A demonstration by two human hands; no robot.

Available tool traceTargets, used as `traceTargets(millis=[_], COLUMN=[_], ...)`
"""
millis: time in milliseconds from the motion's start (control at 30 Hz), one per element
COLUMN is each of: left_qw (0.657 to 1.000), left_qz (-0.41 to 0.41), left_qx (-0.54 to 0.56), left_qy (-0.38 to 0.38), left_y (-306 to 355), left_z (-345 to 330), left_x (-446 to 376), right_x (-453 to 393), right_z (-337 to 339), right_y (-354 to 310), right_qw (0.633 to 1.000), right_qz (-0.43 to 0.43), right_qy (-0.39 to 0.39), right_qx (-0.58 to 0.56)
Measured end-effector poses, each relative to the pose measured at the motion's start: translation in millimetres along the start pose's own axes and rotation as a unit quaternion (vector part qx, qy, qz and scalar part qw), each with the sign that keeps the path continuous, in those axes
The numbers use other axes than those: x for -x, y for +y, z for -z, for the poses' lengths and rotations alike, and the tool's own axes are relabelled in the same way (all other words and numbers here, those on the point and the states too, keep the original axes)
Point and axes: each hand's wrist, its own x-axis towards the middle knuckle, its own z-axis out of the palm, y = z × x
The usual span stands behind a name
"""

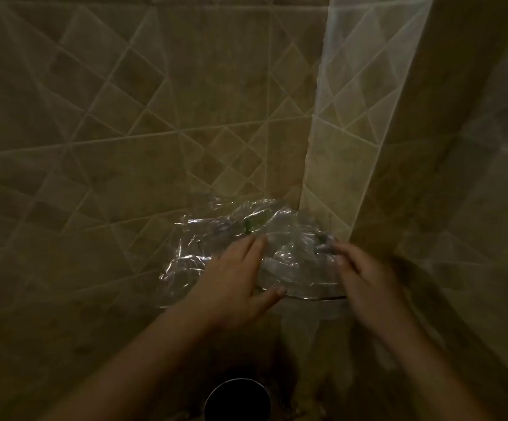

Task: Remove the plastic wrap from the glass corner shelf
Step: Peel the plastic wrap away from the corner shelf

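L hand (pixel 234 281) fingers spread flat on crinkled plastic wrap (pixel 246 238), thumb at the front rim of the glass corner shelf (pixel 313 294). R hand (pixel 365 275) blurred at shelf's right edge, fingertips on wrap; grip can't tell. Shelf w/ wrap sits in tiled wall (pixel 125 132) corner; dark round container (pixel 237 401) below shelf.

I see my 2 arms bare up to the frame edge, no sleeves; left hand (pixel 234 275) and right hand (pixel 365 278) wear no gloves, no rings, short nails.

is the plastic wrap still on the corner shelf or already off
Still on. The crumpled plastic wrap covers the glass corner shelf, both hands resting on it.
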Motion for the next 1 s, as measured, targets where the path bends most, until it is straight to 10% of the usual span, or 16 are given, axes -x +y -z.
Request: traceTargets(millis=[200,600,1000], left_qw=[0.999,0.998,0.999], left_qz=[0.019,0.018,0.020], left_qx=[0.029,-0.065,-0.047], left_qy=[0.026,-0.008,0.002], left_y=[-16.2,-13.2,-22.6], left_z=[-18.0,-23.6,-13.1], left_x=[-1.1,-6.3,-0.8], right_x=[-7.4,-16.2,-7.6], right_z=[3.1,4.7,54.5], right_y=[19.5,-1.5,-19.1], right_qw=[0.984,0.946,0.997], right_qz=[-0.093,-0.107,-0.027], right_qy=[-0.126,-0.261,-0.069], right_qx=[0.081,-0.160,-0.036])
